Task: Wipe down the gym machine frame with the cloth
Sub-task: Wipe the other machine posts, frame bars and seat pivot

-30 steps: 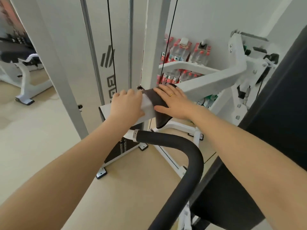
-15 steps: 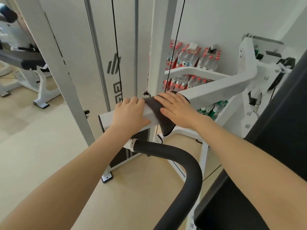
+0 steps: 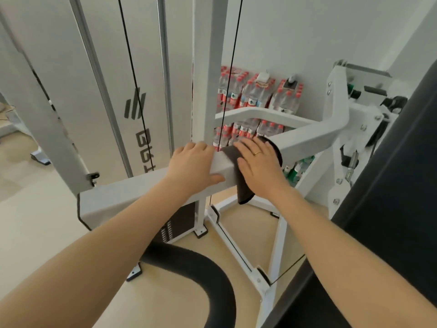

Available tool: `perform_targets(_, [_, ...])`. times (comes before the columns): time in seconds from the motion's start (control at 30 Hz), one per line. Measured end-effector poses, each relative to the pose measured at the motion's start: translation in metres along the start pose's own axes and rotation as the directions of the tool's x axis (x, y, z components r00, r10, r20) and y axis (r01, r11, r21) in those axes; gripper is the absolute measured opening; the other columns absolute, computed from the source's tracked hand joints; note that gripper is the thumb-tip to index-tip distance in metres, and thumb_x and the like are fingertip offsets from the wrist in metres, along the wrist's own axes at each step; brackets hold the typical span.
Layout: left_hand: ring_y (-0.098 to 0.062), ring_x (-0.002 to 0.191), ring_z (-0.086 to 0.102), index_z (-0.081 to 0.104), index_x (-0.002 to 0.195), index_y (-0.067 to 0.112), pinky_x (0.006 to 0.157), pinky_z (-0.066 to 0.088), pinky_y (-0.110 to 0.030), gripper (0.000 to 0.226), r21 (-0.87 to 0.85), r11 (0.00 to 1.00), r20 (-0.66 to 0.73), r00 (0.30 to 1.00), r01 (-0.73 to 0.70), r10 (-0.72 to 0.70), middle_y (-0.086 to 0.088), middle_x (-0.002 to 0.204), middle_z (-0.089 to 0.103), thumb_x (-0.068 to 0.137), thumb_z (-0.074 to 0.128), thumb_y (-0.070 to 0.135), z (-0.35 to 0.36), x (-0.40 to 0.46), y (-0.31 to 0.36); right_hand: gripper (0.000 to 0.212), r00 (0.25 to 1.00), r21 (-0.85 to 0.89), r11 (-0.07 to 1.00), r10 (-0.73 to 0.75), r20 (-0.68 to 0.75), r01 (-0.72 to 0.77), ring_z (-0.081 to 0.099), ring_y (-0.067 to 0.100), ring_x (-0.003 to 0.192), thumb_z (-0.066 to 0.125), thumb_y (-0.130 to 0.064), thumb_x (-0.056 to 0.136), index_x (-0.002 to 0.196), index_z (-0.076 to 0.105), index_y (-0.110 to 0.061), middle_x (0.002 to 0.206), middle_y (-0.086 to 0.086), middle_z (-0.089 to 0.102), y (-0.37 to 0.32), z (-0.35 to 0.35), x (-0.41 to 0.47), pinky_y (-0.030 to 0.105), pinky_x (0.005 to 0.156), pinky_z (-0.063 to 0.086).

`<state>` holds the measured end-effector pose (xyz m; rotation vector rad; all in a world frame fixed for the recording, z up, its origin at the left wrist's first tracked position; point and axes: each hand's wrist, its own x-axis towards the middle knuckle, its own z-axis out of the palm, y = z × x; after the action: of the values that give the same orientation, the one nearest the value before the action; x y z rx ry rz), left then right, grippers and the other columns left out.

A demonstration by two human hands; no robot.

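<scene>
A white square arm of the gym machine frame (image 3: 307,142) runs from lower left up to the right across the middle. A dark grey cloth (image 3: 233,159) is draped over it, one end hanging below the arm. My right hand (image 3: 259,166) lies flat on the cloth with straight fingers, pressing it onto the arm. Just left of the cloth, my left hand (image 3: 192,165) rests on top of the arm, fingers over the far edge and thumb along the near side.
A black padded curved handle (image 3: 203,275) sits below my arms. A dark pad (image 3: 390,209) fills the right side. Upright posts and black cables (image 3: 230,74) stand behind the arm. Packs of water bottles (image 3: 255,93) are stacked by the wall.
Both hands and the cloth have slid to the right, up along the arm. More bare arm shows left of my left hand.
</scene>
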<state>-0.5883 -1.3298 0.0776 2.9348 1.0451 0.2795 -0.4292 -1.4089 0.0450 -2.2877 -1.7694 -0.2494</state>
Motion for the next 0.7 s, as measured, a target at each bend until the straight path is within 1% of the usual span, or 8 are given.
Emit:
perform_targets(0.07, [-0.023, 0.119, 0.045, 0.042, 0.130, 0.018, 0.099, 0.035, -0.036, 0.065, -0.027, 0.999, 0.024, 1.000, -0.019, 0.020, -0.002, 0.127, 0.049, 0.081, 0.054, 0.059, 0.000, 0.019, 0.016, 0.064, 0.994, 0.050, 0.994, -0.094, -0.047, 0.097, 0.030, 0.025, 0.136, 0.011, -0.042, 0.088, 0.137, 0.046, -0.018, 0.141, 0.003, 0.045, 0.005, 0.005, 0.003, 0.039, 0.115, 0.009])
perform_targets(0.13, [-0.022, 0.114, 0.048, 0.042, 0.129, 0.019, 0.094, 0.038, -0.035, 0.065, -0.036, 0.998, 0.021, 0.999, -0.041, 0.042, -0.002, 0.124, 0.051, 0.081, 0.054, 0.060, -0.002, 0.033, 0.030, 0.058, 0.988, 0.086, 0.994, -0.050, -0.144, 0.063, 0.041, 0.026, 0.127, 0.017, -0.039, 0.089, 0.125, 0.057, -0.017, 0.129, 0.004, 0.056, 0.023, 0.005, 0.013, 0.040, 0.112, 0.018])
perform_targets(0.2, [-0.022, 0.113, 0.049, 0.038, 0.132, 0.019, 0.092, 0.039, -0.036, 0.068, -0.046, 0.998, 0.033, 0.999, -0.039, 0.040, -0.001, 0.125, 0.050, 0.080, 0.056, 0.058, -0.001, 0.044, 0.039, 0.053, 0.974, 0.096, 0.991, 0.115, -0.196, -0.098, 0.043, 0.025, 0.125, 0.021, -0.036, 0.089, 0.118, 0.060, -0.016, 0.124, 0.003, 0.059, 0.047, 0.004, 0.024, 0.041, 0.113, 0.019])
perform_targets(0.3, [-0.021, 0.108, 0.052, 0.037, 0.133, 0.020, 0.085, 0.046, -0.037, 0.072, -0.081, 0.997, 0.097, 0.995, -0.008, 0.016, -0.001, 0.123, 0.051, 0.077, 0.059, 0.060, 0.003, 0.059, 0.046, 0.049, 0.912, 0.099, 0.928, 0.372, -0.173, -0.360, 0.035, 0.024, 0.130, 0.025, -0.034, 0.088, 0.117, 0.061, -0.017, 0.131, 0.003, 0.054, 0.087, 0.003, 0.044, 0.040, 0.114, 0.014])
perform_targets(0.43, [-0.016, 0.091, 0.050, 0.047, 0.120, 0.020, 0.067, 0.043, -0.031, 0.064, -0.075, 0.997, 0.145, 0.989, -0.023, 0.034, 0.002, 0.107, 0.053, 0.075, 0.057, 0.064, 0.008, 0.075, 0.053, 0.038, 0.846, 0.083, 0.852, 0.523, -0.101, -0.517, 0.027, 0.023, 0.135, 0.029, -0.028, 0.097, 0.120, 0.059, -0.020, 0.138, 0.002, 0.048, 0.118, -0.004, 0.059, 0.043, 0.114, 0.013])
perform_targets(0.53, [-0.017, 0.086, 0.051, 0.049, 0.110, 0.020, 0.073, 0.049, -0.035, 0.056, -0.109, 0.993, 0.158, 0.986, -0.040, 0.057, 0.002, 0.099, 0.053, 0.074, 0.059, 0.062, 0.013, 0.083, 0.056, 0.045, 0.880, 0.082, 0.882, 0.469, -0.069, -0.464, 0.024, 0.023, 0.137, 0.023, -0.030, 0.093, 0.122, 0.057, -0.021, 0.140, 0.001, 0.045, 0.102, -0.005, 0.052, 0.042, 0.115, 0.009])
perform_targets(0.63, [-0.019, 0.084, 0.055, 0.052, 0.107, 0.018, 0.078, 0.052, -0.039, 0.055, -0.107, 0.993, 0.173, 0.982, -0.057, 0.075, 0.001, 0.095, 0.056, 0.074, 0.060, 0.060, 0.013, 0.088, 0.059, 0.052, 0.960, 0.077, 0.974, 0.224, -0.170, -0.214, 0.032, 0.024, 0.134, 0.022, -0.037, 0.086, 0.121, 0.058, -0.021, 0.134, 0.001, 0.051, 0.060, 0.004, 0.027, 0.041, 0.113, 0.011])
perform_targets(0.7, [-0.019, 0.082, 0.056, 0.054, 0.106, 0.016, 0.076, 0.053, -0.037, 0.055, -0.091, 0.994, 0.180, 0.980, -0.066, 0.082, 0.000, 0.092, 0.057, 0.074, 0.059, 0.060, 0.011, 0.090, 0.059, 0.049, 0.970, 0.077, 0.985, 0.168, -0.177, -0.156, 0.035, 0.024, 0.132, 0.024, -0.040, 0.090, 0.120, 0.059, -0.022, 0.131, 0.000, 0.054, 0.055, 0.004, 0.024, 0.041, 0.113, 0.013])
